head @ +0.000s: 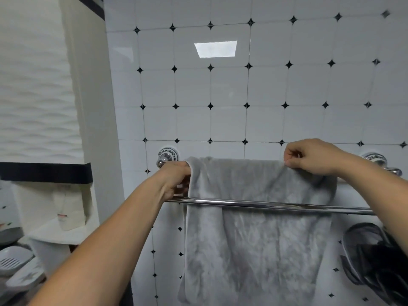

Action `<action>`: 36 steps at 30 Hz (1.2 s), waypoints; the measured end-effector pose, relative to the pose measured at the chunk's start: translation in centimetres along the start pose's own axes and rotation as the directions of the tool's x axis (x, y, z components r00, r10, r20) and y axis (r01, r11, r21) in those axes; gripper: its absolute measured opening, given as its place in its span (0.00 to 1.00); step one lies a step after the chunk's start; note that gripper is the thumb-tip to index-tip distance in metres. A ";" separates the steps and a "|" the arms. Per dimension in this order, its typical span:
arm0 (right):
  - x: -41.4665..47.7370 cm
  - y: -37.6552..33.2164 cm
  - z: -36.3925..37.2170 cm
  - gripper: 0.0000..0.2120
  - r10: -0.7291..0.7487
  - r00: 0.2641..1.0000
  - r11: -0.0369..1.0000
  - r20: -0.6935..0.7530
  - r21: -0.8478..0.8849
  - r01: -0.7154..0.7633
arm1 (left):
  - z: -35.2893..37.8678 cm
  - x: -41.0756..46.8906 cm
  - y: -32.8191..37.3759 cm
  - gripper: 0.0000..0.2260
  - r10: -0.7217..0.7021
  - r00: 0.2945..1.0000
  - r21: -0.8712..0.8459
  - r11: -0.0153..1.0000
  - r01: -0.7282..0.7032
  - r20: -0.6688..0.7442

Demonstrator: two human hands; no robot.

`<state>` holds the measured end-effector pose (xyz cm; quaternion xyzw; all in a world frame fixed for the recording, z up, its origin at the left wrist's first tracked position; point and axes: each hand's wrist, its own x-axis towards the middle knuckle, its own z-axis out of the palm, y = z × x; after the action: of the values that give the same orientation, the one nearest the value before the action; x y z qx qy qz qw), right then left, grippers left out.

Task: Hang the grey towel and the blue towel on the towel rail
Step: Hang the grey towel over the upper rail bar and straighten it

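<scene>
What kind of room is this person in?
Most likely a bathroom: the wall is covered in white tiles, a grey towel hangs over a metal towel rail, and soap dishes sit at the lower left.

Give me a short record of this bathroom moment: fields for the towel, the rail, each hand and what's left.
grey towel: draped over the top, hanging down behind the front bar
towel rail: chrome, wall-mounted; front bar crosses in front of the towel
left hand: grips the towel's left edge
right hand: pinches the top fold near its right end
blue towel: not in view
tiled wall: white, black diamond accents
black mesh item: lower right, below the rail
left to do: blue towel not yet hung
</scene>
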<state>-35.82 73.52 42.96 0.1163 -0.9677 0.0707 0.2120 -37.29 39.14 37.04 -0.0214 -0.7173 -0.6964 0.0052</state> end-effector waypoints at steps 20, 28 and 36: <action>-4.8 4.8 -0.9 0.15 0.335 0.927 0.919 -0.168 0.276 -0.282 | -1.2 -0.2 -0.8 0.17 0.194 0.978 0.194 0.965 -0.177 -0.075; -6.0 2.7 2.8 0.05 0.193 0.922 0.945 -0.335 -0.191 -0.267 | 0.4 1.3 -0.9 0.13 0.295 0.914 0.251 0.941 -0.228 -0.277; -5.7 7.0 -1.8 0.08 0.418 0.893 0.903 -0.166 -0.029 -0.428 | -1.7 0.9 0.9 0.08 0.242 0.945 0.057 0.970 -0.235 -0.222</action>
<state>-31.86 81.69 41.49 -0.1097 -0.9520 0.0927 0.2703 -38.15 37.51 38.04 -0.0282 -0.7143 -0.6778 0.1717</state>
